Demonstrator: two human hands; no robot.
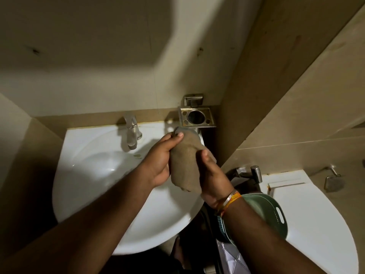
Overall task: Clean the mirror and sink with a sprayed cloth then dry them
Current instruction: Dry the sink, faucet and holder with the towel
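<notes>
Forearms are seen reaching forward from the bottom edge, and bands in metal and orange thread (230,200) are worn on the right wrist. Under that wrist a grey-green plastic tub (276,214) with a slot handle is seen; what it contains cannot be made out. Beside it, part of a white toilet (316,224) with smooth, rounded edges is visible, with a metal spray nozzle (255,173) seen at its far corner.

A brown cloth (184,161) of coarse, towel-like texture is held bunched into a thick roll above the right side of the sink (94,165). It is gripped by both hands: the upper end is pinched by the left hand (160,161) between thumb and curled fingers, while the lower half is clasped by the right hand (212,175), thumb laid across the front.

The sink is a glossy white ceramic basin, rounded at the front; nothing but reflections and a small yellowish mark is seen in the bowl. A chrome tap (131,133) with a lever handle is mounted at the back rim.

Behind the cloth, a square steel holder (197,116) is fixed to the wall, its round central opening dark and its small side holes unfilled. Matte beige tiles (286,95) cover the walls, partly in shadow.
</notes>
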